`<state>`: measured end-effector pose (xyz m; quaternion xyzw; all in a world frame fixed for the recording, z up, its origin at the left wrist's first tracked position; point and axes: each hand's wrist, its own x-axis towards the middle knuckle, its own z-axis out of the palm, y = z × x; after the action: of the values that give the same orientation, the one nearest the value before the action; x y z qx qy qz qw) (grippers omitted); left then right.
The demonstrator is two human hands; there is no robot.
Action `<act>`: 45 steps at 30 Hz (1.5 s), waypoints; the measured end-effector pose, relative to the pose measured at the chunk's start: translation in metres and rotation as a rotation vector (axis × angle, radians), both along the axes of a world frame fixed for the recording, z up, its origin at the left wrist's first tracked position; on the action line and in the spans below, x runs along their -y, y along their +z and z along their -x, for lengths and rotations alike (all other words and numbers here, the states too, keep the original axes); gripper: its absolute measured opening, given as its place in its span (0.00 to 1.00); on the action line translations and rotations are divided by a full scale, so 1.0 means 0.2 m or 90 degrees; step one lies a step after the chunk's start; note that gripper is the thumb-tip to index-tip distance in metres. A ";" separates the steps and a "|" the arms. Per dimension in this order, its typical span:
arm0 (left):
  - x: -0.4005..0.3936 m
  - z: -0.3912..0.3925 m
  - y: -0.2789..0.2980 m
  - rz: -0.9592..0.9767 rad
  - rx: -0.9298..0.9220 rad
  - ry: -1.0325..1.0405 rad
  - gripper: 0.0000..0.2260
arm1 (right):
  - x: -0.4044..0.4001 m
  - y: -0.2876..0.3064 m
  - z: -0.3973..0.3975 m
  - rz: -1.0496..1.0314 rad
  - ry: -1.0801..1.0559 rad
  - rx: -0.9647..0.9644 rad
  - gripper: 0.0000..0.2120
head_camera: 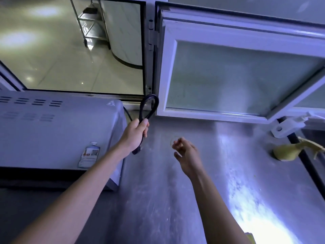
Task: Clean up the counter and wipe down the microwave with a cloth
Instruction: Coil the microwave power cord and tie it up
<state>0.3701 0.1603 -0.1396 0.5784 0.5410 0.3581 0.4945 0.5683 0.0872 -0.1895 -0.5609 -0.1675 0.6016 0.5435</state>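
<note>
Right of microwave (52, 131) w/ hot-surface triangle (110, 103), label text unreadable: left hand (134, 136) grips looped black cord (149, 110); right hand (186, 154) fingers loosely curled, empty, over bare counter (158, 199).

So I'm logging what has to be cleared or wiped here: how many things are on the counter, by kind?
Microwave: 1
Black power cord, looped in the left hand: 1
Yellowish cloth near the counter's right edge: 1
Total: 3
</note>
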 end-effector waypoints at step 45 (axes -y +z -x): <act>0.00 -0.19 -0.37 -0.229 -0.591 -0.261 0.12 | 0.31 -0.75 -0.31 0.026 0.166 0.924 0.04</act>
<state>0.4085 0.1593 -0.2135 0.8454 0.5086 0.0475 0.1560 0.6305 0.0261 -0.3393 -0.8033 -0.5392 0.1414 0.2097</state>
